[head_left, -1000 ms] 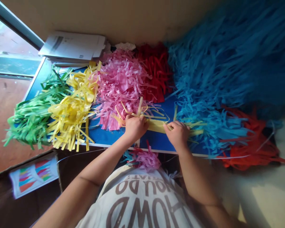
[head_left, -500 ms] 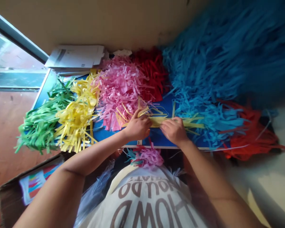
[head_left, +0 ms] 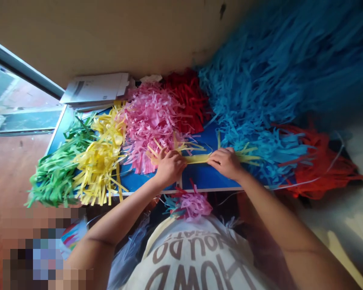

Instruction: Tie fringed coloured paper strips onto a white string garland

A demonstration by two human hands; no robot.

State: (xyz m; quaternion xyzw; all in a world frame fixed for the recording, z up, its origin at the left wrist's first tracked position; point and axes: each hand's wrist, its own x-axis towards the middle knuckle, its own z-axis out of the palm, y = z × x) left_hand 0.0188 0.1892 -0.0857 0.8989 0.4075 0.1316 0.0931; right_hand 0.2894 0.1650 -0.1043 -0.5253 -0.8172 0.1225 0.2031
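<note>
Plain tan wall (head_left: 115, 40) stands behind the far edge of a blue desk (head_left: 202, 181) with a pale rim. Both grips are closed: my left hand (head_left: 171, 164) and my right hand (head_left: 225, 162) each hold the yellow paper band (head_left: 198, 159), which runs flat and roughly parallel to the near edge, a little in from it, around mid-length of the desk. Its narrow yellow strands (head_left: 248, 155) fan out beyond my right hand, reaching the light-blue fringe (head_left: 284, 151); other yellow strands splay past my left hand, beside the pink fringe (head_left: 153, 117). Along the far edge: paper stack (head_left: 95, 89) at the far left corner, then pink, then dark red fringe (head_left: 189, 100). Green fringe (head_left: 57, 173) lies at the near left corner, spilling over the near edge; yellow fringe (head_left: 98, 157) sits just beside it, also overhanging. Blue spreads widely toward the far right, blurred there. Orange-red fringe (head_left: 323, 173) lies at the right end. Below the near edge, a small purple bundle (head_left: 196, 206) sits against my printed shirt (head_left: 196, 257).
</note>
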